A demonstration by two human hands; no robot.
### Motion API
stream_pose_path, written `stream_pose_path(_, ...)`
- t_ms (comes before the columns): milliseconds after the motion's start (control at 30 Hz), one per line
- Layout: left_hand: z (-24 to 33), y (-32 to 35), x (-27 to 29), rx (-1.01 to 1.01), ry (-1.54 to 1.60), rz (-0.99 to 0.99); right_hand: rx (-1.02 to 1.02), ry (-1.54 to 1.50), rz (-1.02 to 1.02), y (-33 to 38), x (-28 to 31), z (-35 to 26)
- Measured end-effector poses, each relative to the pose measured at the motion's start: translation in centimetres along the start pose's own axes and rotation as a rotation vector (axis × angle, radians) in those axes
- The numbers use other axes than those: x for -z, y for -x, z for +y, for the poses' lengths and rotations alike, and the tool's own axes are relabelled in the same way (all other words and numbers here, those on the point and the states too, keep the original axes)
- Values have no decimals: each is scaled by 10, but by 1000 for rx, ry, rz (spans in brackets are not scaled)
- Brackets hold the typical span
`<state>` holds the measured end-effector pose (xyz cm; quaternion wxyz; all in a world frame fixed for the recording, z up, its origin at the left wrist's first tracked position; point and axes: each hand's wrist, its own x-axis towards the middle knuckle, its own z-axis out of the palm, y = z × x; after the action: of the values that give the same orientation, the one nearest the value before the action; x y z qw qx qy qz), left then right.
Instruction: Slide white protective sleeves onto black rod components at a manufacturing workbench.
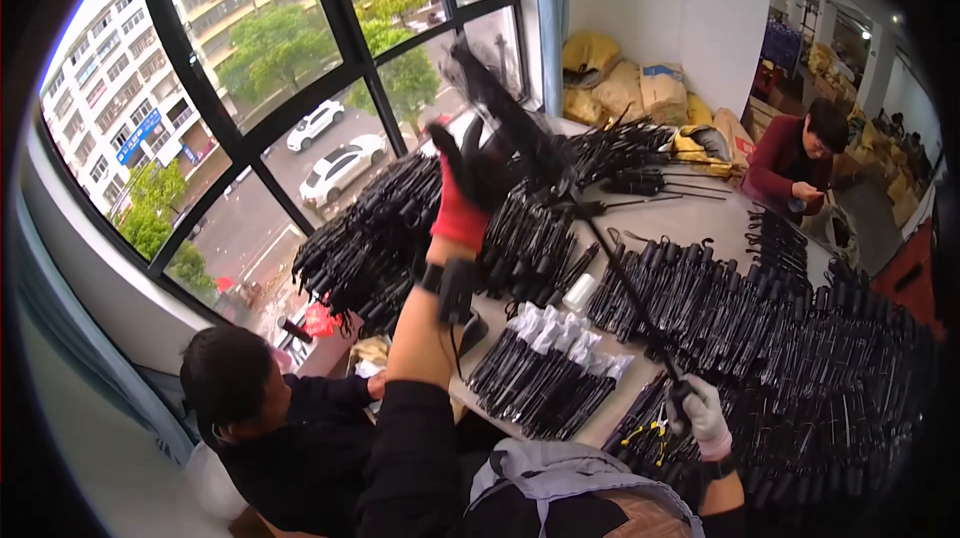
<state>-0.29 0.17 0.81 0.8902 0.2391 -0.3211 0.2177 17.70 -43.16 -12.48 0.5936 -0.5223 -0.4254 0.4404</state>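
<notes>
From my end, the umbrella (627, 283) slants between my hands, right hand (706, 420) gripping its handle (680, 400), left hand (467, 178) spread beside its canopy (516, 133), likely an extending step calling for a steady right grip.

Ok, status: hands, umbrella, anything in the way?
White-gloved right hand grips black fabric umbrella by its handle. Red-and-black-gloved left hand open beside its blurred canopy, contact unclear. Folded black umbrellas crowd the pale table below.

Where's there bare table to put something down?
A bare patch of table lies between the back umbrella pile and right umbrella rows; a narrow strip right of the white topped umbrellas. Crowded: left pile and those rows.
</notes>
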Motion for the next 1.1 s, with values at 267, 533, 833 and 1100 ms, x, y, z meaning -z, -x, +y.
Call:
stream_pose_path(267, -107, -57, -5, -233, -495, 632, -80, -80, 378, -2, -45, 19)
stream_pose_path(533, -205, -31, -54, -183, -512, 799, 72, 102, 369, -85, -38, -42)
stream_pose_path(833, -227, -17, -63, -273, -543, 674, 527, 527, 472, -125, -13, 5)
stream_pose_path(1100, -256, 16, -55, -126, -1170, 862, 489, 693, 430, -121, -4, 28)
